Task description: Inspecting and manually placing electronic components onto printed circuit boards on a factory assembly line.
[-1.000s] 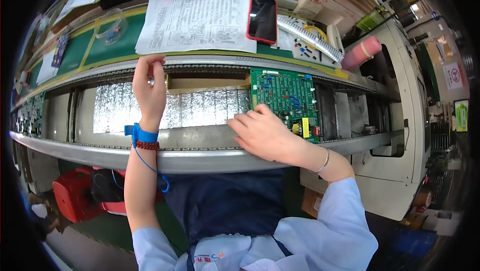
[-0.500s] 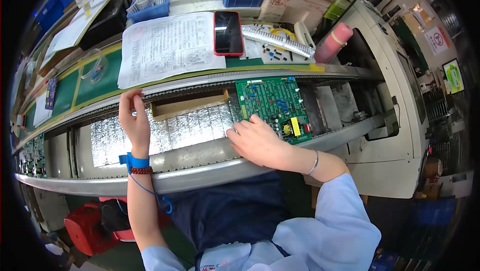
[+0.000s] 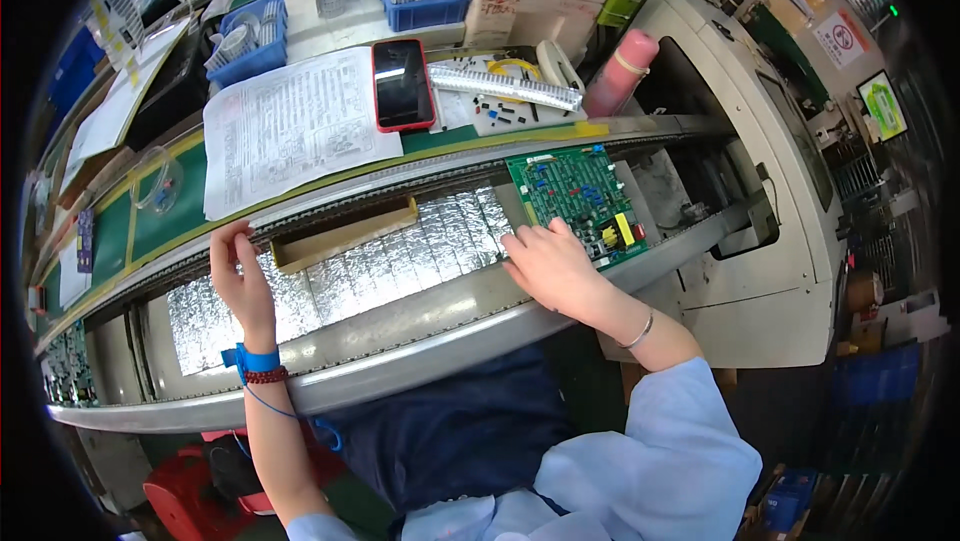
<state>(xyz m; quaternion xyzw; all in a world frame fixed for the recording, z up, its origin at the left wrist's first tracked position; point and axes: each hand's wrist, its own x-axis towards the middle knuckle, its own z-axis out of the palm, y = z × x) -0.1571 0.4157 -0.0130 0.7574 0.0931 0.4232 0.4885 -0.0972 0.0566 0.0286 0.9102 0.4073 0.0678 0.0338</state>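
Observation:
A green circuit board (image 3: 575, 191) bridges the conveyor's two rails on the right, with a yellow transformer (image 3: 625, 229) near its lower right corner. My right hand (image 3: 555, 266) is at the board's near left corner, fingers loosely bent and slightly apart, tips at its edge; some fingertip contact is hidden. My left hand (image 3: 243, 281) hovers over the far-left part of the conveyor, fingers curled with a gap to the thumb, nothing visible between them. Beside it lies a long open cardboard tray (image 3: 345, 236) on a silvery foil sheet (image 3: 370, 276).
Beyond the far rail lie a printed sheet (image 3: 300, 131), a red-cased phone (image 3: 403, 86) and small loose components. A pink bottle (image 3: 622, 73) stands by a white machine (image 3: 770, 291) at the right. The near rail (image 3: 400, 361) runs below my hands. A blue wrist strap's cord hangs from my left wrist.
The board has slid right along the rails, with my right hand following at its left edge. My left hand stays near the cardboard tray. The whole view has shifted and tilted.

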